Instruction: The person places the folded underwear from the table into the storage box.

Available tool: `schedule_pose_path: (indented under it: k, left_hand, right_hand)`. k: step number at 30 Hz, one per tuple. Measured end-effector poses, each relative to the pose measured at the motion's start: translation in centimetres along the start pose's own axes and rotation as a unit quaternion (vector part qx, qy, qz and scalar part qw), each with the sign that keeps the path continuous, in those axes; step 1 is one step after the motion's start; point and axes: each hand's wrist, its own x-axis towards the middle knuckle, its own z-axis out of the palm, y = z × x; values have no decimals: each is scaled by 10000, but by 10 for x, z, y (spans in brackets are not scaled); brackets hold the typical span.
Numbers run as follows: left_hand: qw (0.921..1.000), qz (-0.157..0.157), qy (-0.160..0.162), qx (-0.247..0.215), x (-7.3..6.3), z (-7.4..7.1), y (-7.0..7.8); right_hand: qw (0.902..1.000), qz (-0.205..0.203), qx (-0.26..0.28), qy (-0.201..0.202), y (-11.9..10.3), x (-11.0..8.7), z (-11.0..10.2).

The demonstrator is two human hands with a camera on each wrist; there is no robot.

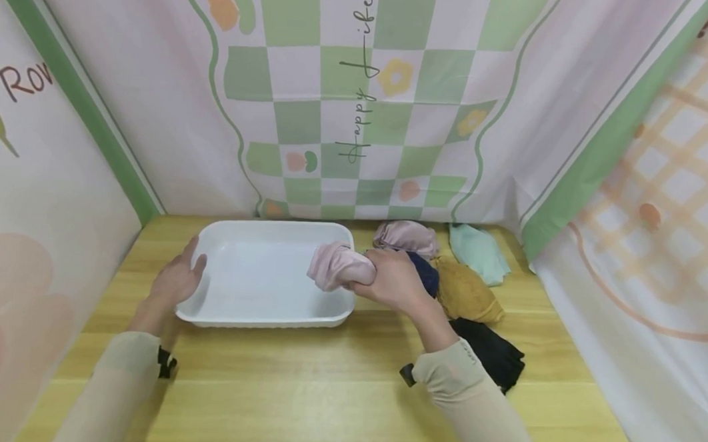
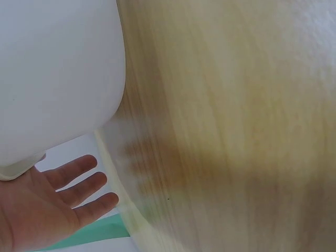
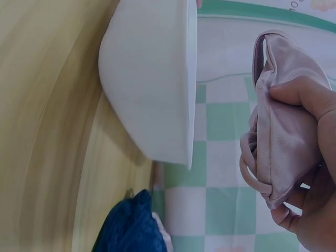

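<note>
Our right hand [image 1: 395,280] pinches pink satin cloth [image 1: 341,267] over the white tray [image 1: 255,272]; our left hand [image 1: 173,280], fingers straight, touches the tray; only the right wrist view shows the cloth's loop [image 3: 245,167]

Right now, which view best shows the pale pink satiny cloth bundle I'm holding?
The right wrist view: the pale pink satiny cloth bundle looks largest there, its seam and thin loop clear. The head view shows it smaller, over the white rectangular tray; the left wrist view misses it.
</note>
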Motion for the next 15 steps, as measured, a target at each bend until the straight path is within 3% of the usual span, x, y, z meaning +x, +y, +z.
schedule_pose_path:
  k: [15]
  left_hand:
    - [10000, -61, 0, 9, 1, 2, -1]
  right_hand:
    - [9978, -648, -140, 88, -28, 20, 18]
